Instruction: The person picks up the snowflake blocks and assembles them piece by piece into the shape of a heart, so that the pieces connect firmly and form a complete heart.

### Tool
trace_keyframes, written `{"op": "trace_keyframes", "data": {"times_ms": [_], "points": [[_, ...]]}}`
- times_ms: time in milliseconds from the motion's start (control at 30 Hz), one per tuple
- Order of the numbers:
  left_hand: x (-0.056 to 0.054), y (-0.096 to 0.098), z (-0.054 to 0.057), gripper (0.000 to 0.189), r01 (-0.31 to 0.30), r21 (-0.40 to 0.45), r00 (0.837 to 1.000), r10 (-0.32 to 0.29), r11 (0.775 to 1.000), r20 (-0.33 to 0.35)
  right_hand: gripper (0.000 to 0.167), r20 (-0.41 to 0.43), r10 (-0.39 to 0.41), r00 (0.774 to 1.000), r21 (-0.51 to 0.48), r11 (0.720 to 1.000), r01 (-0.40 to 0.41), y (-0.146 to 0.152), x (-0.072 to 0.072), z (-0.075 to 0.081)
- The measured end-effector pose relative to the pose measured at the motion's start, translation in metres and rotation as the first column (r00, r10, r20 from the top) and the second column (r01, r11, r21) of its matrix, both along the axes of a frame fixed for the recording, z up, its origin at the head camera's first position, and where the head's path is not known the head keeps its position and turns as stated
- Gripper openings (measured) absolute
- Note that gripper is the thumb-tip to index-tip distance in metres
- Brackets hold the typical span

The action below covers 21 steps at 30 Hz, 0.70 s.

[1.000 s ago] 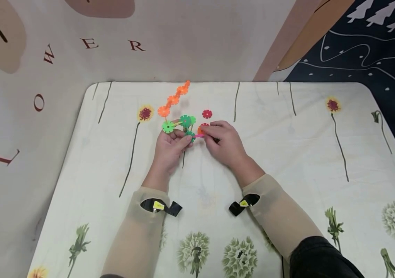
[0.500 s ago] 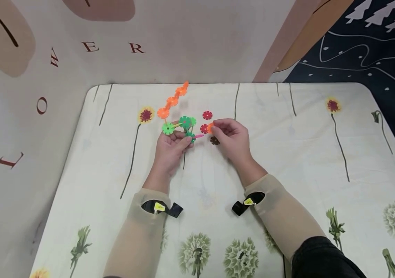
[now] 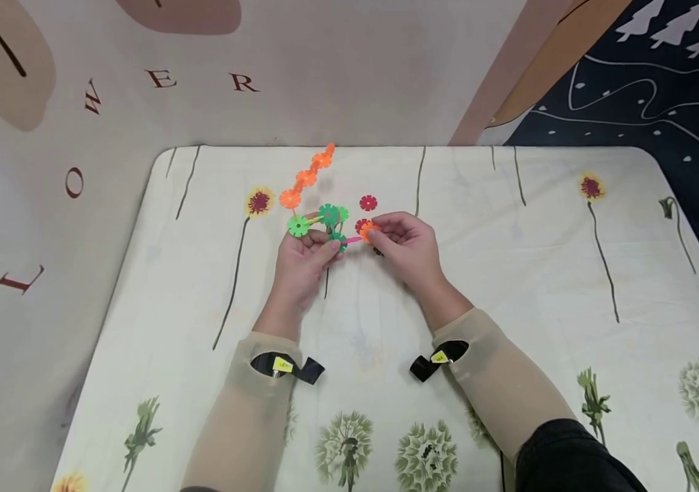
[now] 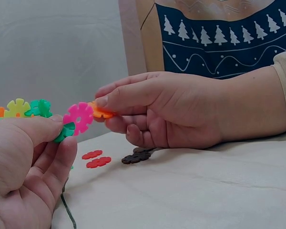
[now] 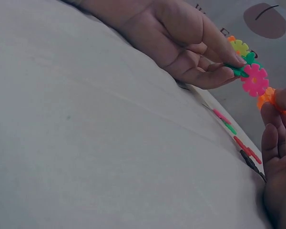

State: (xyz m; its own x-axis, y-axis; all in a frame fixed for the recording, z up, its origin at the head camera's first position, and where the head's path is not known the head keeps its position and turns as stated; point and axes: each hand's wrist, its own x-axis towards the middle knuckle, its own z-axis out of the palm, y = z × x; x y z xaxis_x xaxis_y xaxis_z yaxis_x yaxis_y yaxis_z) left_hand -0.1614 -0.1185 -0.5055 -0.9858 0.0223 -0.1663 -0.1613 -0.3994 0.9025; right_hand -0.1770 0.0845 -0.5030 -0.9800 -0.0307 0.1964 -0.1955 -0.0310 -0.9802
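Note:
My left hand (image 3: pixel 300 266) pinches a dark green notched flower disc (image 4: pixel 64 133) between thumb and fingers. That disc belongs to a linked string of plastic flower discs, with light green (image 3: pixel 297 226), yellow (image 4: pixel 17 108) and green ones, and an orange run (image 3: pixel 306 178) rising at the far end. A pink disc (image 4: pixel 79 118) sticks out from the held green one toward the right. In my right hand (image 3: pixel 410 246), thumb and fingers pinch an orange disc (image 4: pixel 102 110) at the pink disc's edge. Whether their slots interlock cannot be told.
On the flower-printed tablecloth (image 3: pixel 509 273), loose red discs (image 3: pixel 368 203) lie just beyond the right hand. Dark brown discs (image 4: pixel 136 157) lie beneath it, partly hidden in the head view. A wall (image 3: pixel 349 82) stands behind the table.
Half a second ago the right hand had drawn the orange disc rightward, apart from the pink one. Now it is back against the pink disc. The left hand has stayed nearly still.

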Motion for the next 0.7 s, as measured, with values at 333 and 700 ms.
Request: {"op": "trace_keyframes", "data": {"times_ms": [333,700], "points": [[0.0001,0.0012,-0.0006,0.043,-0.008,-0.016,1.0,0.008,1.0,0.0,0.022,0.019,0.06,0.998,-0.014,0.998,-0.06,0.0016,0.0007,-0.0005],[0.0006,0.002,-0.0011,0.041,-0.031,-0.057,0.999,0.031,0.998,0.011,0.017,0.017,0.071,0.997,-0.023,0.997,-0.071,0.0032,-0.0012,-0.0016]]}}
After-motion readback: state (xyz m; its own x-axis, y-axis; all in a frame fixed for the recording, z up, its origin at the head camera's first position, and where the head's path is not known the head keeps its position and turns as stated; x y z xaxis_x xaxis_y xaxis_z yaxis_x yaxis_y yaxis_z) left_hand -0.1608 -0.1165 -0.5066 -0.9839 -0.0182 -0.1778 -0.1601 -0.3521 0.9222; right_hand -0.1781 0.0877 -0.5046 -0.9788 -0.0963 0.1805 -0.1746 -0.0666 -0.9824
